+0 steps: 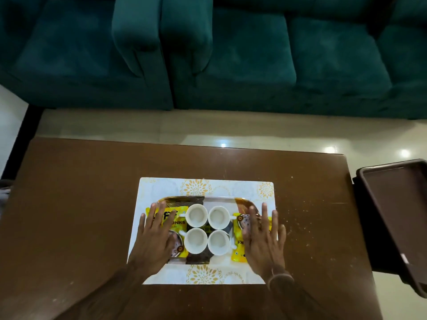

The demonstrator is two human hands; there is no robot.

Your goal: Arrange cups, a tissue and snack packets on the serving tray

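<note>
A patterned serving tray (219, 199) rests on a white placemat (208, 187) with gold flowers. Several white cups (196, 215) stand in a square block at the tray's middle, all empty. A yellow snack packet (179, 224) lies at the tray's left end and another yellow snack packet (238, 252) at its right end. My left hand (154, 239) lies flat on the left packet, fingers spread. My right hand (263, 241) lies flat over the right packet and the tray's right end, fingers spread. No tissue can be made out.
The brown wooden table (80, 204) carries the placemat near its front middle. A dark brown empty tray (397, 215) sits on a stand off the table's right edge. Green sofas (231, 54) stand across a strip of pale tiled floor.
</note>
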